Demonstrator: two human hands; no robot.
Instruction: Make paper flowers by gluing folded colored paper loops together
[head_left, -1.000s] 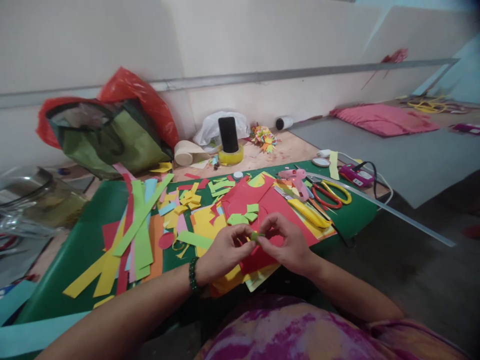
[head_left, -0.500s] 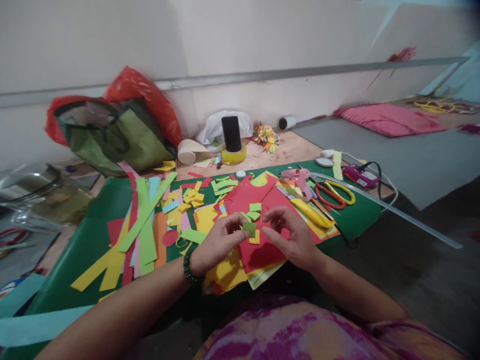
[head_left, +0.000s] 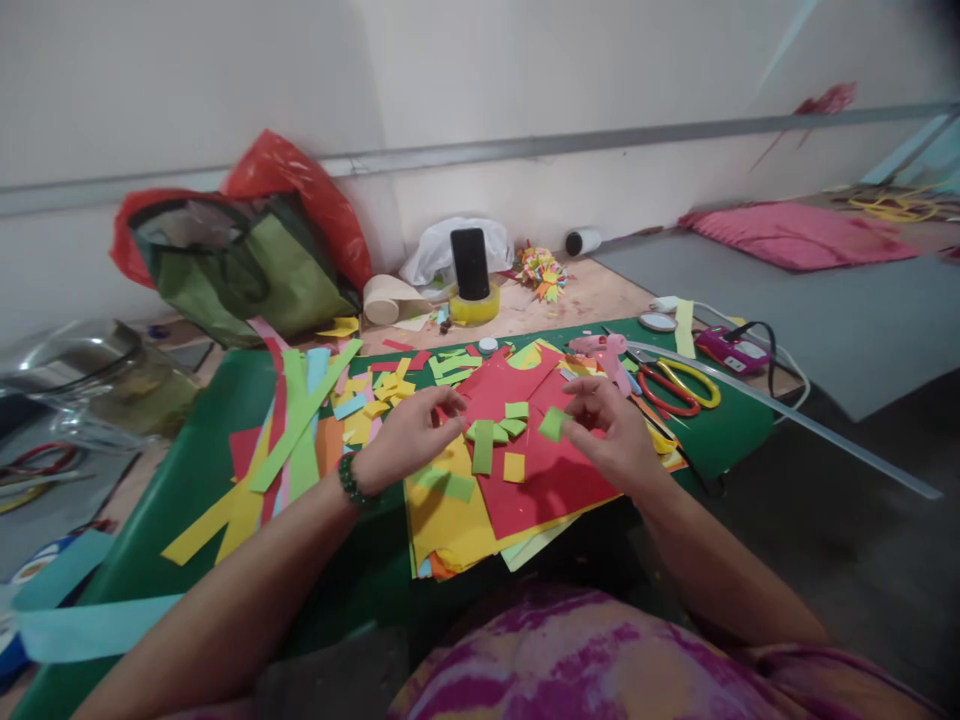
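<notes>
My right hand (head_left: pixel 615 435) pinches a small green paper piece (head_left: pixel 553 423) between thumb and fingers, just above a red paper sheet (head_left: pixel 547 485). My left hand (head_left: pixel 405 440) hovers with curled fingers at the red sheet's left edge, over yellow paper (head_left: pixel 446 520); I cannot see whether it holds anything. Between the hands, several small green pieces (head_left: pixel 484 445) and a yellow square (head_left: pixel 514 467) lie on the red sheet.
A green mat (head_left: pixel 180 480) carries long coloured paper strips (head_left: pixel 292 430). A pink glue gun (head_left: pixel 600 348), red and yellow scissors (head_left: pixel 679 385) and a long ruler (head_left: pixel 787 420) lie to the right. Behind stand a phone (head_left: pixel 470 263) on a tape roll and bags (head_left: pixel 232 260).
The hands have drawn apart. The green piece passed from my left hand to my right hand, and my left hand moved left. A long green piece now lies on the red sheet.
</notes>
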